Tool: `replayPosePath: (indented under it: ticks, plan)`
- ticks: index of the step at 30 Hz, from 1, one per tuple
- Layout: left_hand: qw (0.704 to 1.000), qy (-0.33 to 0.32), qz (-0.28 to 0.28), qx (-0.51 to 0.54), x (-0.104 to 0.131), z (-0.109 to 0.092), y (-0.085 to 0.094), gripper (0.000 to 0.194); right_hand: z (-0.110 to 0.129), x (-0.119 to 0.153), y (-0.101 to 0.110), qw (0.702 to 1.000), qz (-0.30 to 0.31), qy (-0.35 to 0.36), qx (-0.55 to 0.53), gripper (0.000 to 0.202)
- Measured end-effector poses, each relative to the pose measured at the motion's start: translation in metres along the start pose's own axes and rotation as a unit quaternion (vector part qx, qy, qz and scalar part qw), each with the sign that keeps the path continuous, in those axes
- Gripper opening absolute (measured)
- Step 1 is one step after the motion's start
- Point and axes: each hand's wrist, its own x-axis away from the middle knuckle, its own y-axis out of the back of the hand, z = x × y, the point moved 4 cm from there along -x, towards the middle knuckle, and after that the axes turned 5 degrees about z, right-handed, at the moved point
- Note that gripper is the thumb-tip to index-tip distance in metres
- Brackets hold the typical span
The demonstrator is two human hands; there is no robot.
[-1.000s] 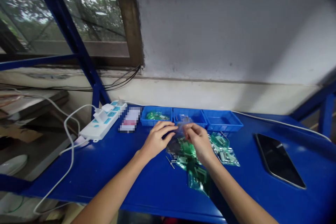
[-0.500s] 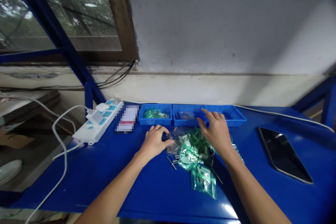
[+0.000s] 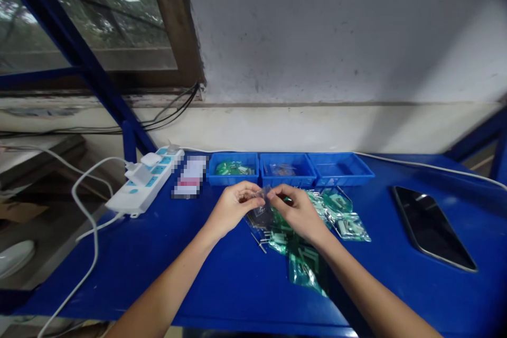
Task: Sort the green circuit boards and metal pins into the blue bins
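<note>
Both hands meet over the middle of the blue table. My left hand [image 3: 236, 205] is closed, thumb and fingers pinching the left side of a small clear plastic bag [image 3: 263, 211]. On the bag's right upper edge, my right hand [image 3: 296, 207] has its own pinch. Beneath and to the right lies a pile of green plastic packets [image 3: 304, 261] with pale parts inside. Thin metal pins [image 3: 258, 243] lie loose at the pile's left edge. Behind the hands stand three blue trays: the left [image 3: 233, 179] holds green packets, the middle [image 3: 288, 180] clear bags, the right [image 3: 339, 181] shows a bare bottom.
A white power strip [image 3: 144, 182] with plugs and cables sits at the left, beside a blurred pale item [image 3: 191, 177]. A black phone [image 3: 433, 227] lies at the right. The wall [image 3: 317, 127] rises behind the trays.
My right hand has come back from over the trays to meet my left hand. The clear bag is now raised between both hands, and my left fingers have closed.
</note>
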Motion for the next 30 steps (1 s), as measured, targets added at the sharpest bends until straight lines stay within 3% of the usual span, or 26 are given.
replayPosePath:
  ticks: [8, 11, 15, 18, 20, 23, 25, 27, 30]
  plan:
    - [0.998, 0.035, -0.047, -0.025, 0.001, -0.001, 0.017, 0.017, -0.01, -0.003, 0.016, 0.989, -0.065, -0.054, -0.125, 0.028]
    - [0.994, 0.104, -0.009, -0.021, 0.002, 0.006, 0.016, 0.031, -0.009, -0.003, 0.017, 0.99, -0.068, -0.042, -0.119, 0.027]
    - [0.972, 0.194, 0.081, 0.107, 0.004, 0.014, 0.003, 0.06, 0.003, 0.001, 0.015, 0.993, -0.078, 0.081, 0.016, 0.019]
    - [0.96, 0.198, 0.089, 0.176, 0.004, 0.013, -0.001, 0.052, 0.013, 0.008, 0.009, 0.963, -0.062, 0.21, 0.155, 0.018]
    - [0.967, 0.179, 0.071, 0.165, 0.003, 0.012, 0.001, 0.036, 0.014, 0.011, 0.006, 0.944, -0.052, 0.254, 0.205, 0.022]
    - [0.993, 0.112, 0.018, 0.046, 0.001, 0.011, 0.009, 0.021, 0.013, 0.011, 0.008, 0.939, -0.059, 0.25, 0.228, 0.022]
    - [0.995, 0.026, -0.056, -0.073, 0.001, 0.005, 0.014, 0.017, 0.011, 0.008, 0.011, 0.956, -0.062, 0.199, 0.207, 0.021]
    - [0.974, -0.064, -0.126, -0.178, 0.004, -0.004, 0.016, 0.015, 0.008, 0.004, 0.012, 0.982, -0.035, 0.118, 0.144, 0.026]
    - [0.937, -0.157, -0.15, -0.274, 0.01, -0.015, 0.009, 0.012, 0.002, 0.001, 0.007, 1.0, 0.018, -0.006, -0.002, 0.042]
